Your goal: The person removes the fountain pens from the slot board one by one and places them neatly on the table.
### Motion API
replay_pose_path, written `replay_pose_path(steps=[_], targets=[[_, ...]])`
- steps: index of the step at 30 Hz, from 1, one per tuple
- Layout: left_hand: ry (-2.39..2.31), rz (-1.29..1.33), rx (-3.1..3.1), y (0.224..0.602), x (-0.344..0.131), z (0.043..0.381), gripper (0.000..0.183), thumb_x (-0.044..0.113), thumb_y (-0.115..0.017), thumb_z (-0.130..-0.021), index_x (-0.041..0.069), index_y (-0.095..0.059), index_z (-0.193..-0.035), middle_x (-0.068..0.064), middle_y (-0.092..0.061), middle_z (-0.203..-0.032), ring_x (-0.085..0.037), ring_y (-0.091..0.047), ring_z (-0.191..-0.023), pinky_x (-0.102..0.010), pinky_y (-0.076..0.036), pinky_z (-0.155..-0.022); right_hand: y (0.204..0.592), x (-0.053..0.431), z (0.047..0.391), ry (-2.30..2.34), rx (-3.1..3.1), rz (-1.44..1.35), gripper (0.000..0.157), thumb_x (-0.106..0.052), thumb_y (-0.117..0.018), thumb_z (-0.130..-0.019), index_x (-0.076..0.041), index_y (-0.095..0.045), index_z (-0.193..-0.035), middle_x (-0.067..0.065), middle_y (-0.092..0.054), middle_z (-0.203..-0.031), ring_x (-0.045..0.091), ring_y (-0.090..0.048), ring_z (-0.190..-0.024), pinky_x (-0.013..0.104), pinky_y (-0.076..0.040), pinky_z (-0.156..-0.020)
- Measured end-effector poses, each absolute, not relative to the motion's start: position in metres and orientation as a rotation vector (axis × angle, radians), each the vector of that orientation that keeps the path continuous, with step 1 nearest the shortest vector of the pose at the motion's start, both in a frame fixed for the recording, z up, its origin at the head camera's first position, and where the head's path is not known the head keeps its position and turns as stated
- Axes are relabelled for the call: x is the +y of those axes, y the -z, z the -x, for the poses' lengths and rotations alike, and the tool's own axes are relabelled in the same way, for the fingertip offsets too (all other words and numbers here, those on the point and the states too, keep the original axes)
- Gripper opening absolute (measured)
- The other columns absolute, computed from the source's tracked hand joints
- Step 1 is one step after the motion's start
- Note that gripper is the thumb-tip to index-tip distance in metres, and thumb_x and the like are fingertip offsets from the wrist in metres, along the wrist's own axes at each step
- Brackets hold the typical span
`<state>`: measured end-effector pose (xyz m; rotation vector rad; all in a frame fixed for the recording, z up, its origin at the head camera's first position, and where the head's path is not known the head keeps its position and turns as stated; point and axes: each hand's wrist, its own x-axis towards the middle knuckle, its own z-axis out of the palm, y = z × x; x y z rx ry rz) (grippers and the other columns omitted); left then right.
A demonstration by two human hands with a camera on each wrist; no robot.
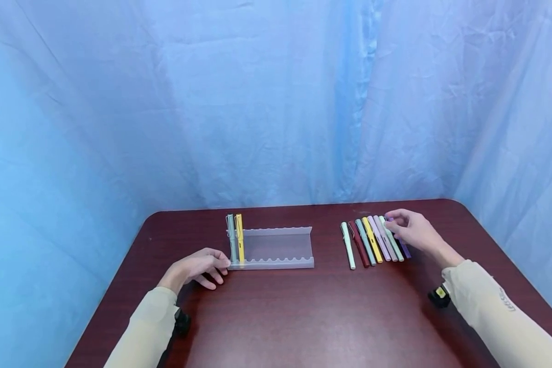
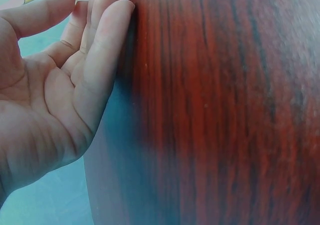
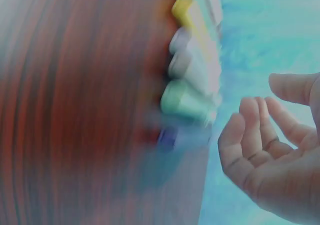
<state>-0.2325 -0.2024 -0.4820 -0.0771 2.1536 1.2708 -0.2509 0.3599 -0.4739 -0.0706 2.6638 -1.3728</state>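
A clear pen rack (image 1: 276, 264) with scalloped edges lies left of centre on the table. A grey-green pen (image 1: 232, 240) and a yellow pen (image 1: 240, 240) sit side by side in its left end. My left hand (image 1: 205, 264) pinches the rack's near left corner between thumb and fingers. To the right, my right hand (image 1: 412, 228) hovers at the far end of a dark purple pen (image 1: 407, 252), the rightmost of a row. Its thumb and fingers stand apart in the right wrist view, where the purple pen's end (image 3: 168, 138) looks blurred.
Left of the purple pen lie several more: a pale mint pen (image 1: 348, 246), a dark red pen (image 1: 359, 245), a yellow one (image 1: 372, 240), and others in lilac and green. Blue curtains (image 1: 267, 102) stand behind the dark red-brown table (image 1: 303, 317).
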Motion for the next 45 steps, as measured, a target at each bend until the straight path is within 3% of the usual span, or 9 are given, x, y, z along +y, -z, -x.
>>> replay_pose_path(steps=[7,14,19,26,32,45], targets=[[-1.288,0.052,2.155,0.484,-0.201,0.232,0.02,0.025,-0.065,-0.098,0.005,-0.065,-0.104,-0.013,-0.066,-0.093,-0.023,-0.066,-0.072,-0.039,-0.061,-0.062,0.457,0.311,0.251,1.531,2.518,0.18,0.045,-0.024,-0.064,-0.102,-0.001,-0.053,-0.139,0.028,-0.061,-0.114,0.038,-0.063,-0.084,0.042,-0.059,-0.071],[-1.29,0.059,2.158,0.482,-0.201,0.233,0.02,0.024,-0.065,-0.098,0.005,-0.064,-0.104,-0.013,-0.066,-0.093,-0.023,-0.066,-0.072,-0.039,-0.061,-0.061,0.453,0.247,0.258,1.722,2.312,0.282,0.045,-0.021,-0.065,-0.102,-0.001,-0.051,-0.14,0.018,-0.067,-0.113,0.036,-0.069,-0.095,0.049,-0.059,-0.082],[-1.289,0.065,2.153,0.479,-0.2,0.232,0.019,0.024,-0.065,-0.098,0.005,-0.064,-0.104,-0.013,-0.066,-0.094,-0.023,-0.067,-0.073,-0.039,-0.061,-0.062,0.454,0.206,0.26,1.858,2.149,0.302,0.047,-0.018,-0.067,-0.099,-0.001,-0.051,-0.14,0.024,-0.066,-0.119,0.042,-0.067,-0.104,0.051,-0.058,-0.086],[-1.283,0.07,2.144,0.478,-0.2,0.23,0.018,0.023,-0.064,-0.099,0.005,-0.065,-0.104,-0.013,-0.066,-0.094,-0.023,-0.067,-0.073,-0.038,-0.061,-0.061,0.461,0.166,0.257,1.963,1.997,0.326,0.044,-0.017,-0.066,-0.101,-0.002,-0.051,-0.14,0.02,-0.067,-0.124,0.05,-0.06,-0.115,0.047,-0.058,-0.087],[-1.279,0.072,2.144,0.477,-0.203,0.227,0.019,0.024,-0.064,-0.098,0.005,-0.065,-0.104,-0.013,-0.065,-0.094,-0.023,-0.067,-0.074,-0.038,-0.061,-0.062,0.464,0.137,0.251,2.035,1.84,0.327,0.041,-0.013,-0.064,-0.101,-0.004,-0.052,-0.139,0.026,-0.065,-0.126,0.055,-0.059,-0.114,0.056,-0.057,-0.084],[-1.284,0.094,2.14,0.478,-0.198,0.227,0.019,0.024,-0.064,-0.098,0.006,-0.066,-0.104,-0.012,-0.066,-0.094,-0.024,-0.067,-0.073,-0.038,-0.061,-0.062,0.479,0.084,0.248,1.928,1.812,0.348,0.045,-0.016,-0.066,-0.1,-0.012,-0.053,-0.143,0.027,-0.06,-0.134,0.042,-0.061,-0.121,0.05,-0.054,-0.095]])
